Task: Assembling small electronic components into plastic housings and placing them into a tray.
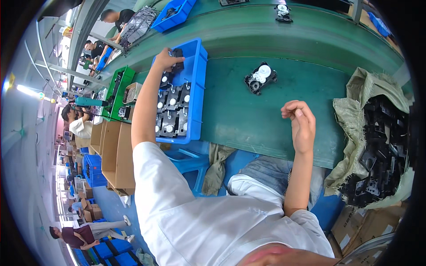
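Note:
Reaching into the far end of a blue plastic bin (194, 119), my left hand (165, 59) has its fingers and thumb on a black plastic part (178, 64). Several black assemblies with white round gears (172, 101) sit in rows in the same bin. My right hand (301, 126) is raised over the near side of the green table, loosely curled with nothing visible in it. Beyond it, a black gear assembly (260, 77) with white gears lies alone on the tabletop, touched by neither hand.
Black plastic parts (377, 150) fill an open woven sack (350, 133) at the right. A green conveyor belt (239, 40) crosses behind, carrying another gear assembly (283, 13). At left are a green crate (126, 80), cardboard boxes (120, 155) and co-workers. A blue stool (191, 164) stands below the table.

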Demonstrator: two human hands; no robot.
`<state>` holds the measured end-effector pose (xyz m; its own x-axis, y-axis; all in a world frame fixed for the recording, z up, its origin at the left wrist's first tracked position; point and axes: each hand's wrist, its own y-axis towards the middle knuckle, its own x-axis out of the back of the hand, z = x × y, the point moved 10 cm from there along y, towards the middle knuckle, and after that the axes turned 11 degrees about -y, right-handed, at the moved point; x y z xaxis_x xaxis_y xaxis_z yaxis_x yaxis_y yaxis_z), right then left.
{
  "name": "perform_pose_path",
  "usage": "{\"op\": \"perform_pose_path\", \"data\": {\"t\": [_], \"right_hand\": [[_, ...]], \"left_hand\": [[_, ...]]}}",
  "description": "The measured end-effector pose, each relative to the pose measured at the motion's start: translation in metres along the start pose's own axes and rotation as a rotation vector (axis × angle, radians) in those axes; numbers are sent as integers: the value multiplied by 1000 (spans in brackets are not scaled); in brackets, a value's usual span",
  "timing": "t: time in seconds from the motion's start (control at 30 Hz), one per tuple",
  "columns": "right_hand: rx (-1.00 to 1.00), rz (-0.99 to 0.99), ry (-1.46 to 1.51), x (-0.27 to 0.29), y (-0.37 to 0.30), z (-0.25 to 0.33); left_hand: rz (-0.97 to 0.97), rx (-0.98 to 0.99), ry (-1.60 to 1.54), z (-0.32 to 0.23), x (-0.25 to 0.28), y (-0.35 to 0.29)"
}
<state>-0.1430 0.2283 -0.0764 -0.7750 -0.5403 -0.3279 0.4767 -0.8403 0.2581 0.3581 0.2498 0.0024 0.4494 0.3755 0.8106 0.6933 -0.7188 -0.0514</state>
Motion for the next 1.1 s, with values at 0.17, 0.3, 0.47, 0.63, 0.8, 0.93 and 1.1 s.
{"op": "perform_pose_path", "data": {"t": [0.17, 0.3, 0.47, 0.63, 0.8, 0.93, 1.1], "right_hand": [[-22, -77, 8, 8, -5, 0], [-20, -56, -14, 2, -2, 0], [-43, -68, -28, 4, -4, -4], [-61, -117, -3, 11, -5, -3], [-155, -127, 66, 15, -5, -15], [-204, -103, 63, 14, -4, -17], [-233, -72, 38, 14, -7, -2]], "left_hand": [[117, 27, 292, 4, -29, -1], [133, -102, 487, 12, -38, 6], [-4, -231, 885, -6, -38, -5], [174, -204, 918, 7, -43, -4], [182, -275, 864, -23, -31, 6], [167, -291, 766, -70, -35, 26], [382, -342, -183, -194, -138, 65]]}}
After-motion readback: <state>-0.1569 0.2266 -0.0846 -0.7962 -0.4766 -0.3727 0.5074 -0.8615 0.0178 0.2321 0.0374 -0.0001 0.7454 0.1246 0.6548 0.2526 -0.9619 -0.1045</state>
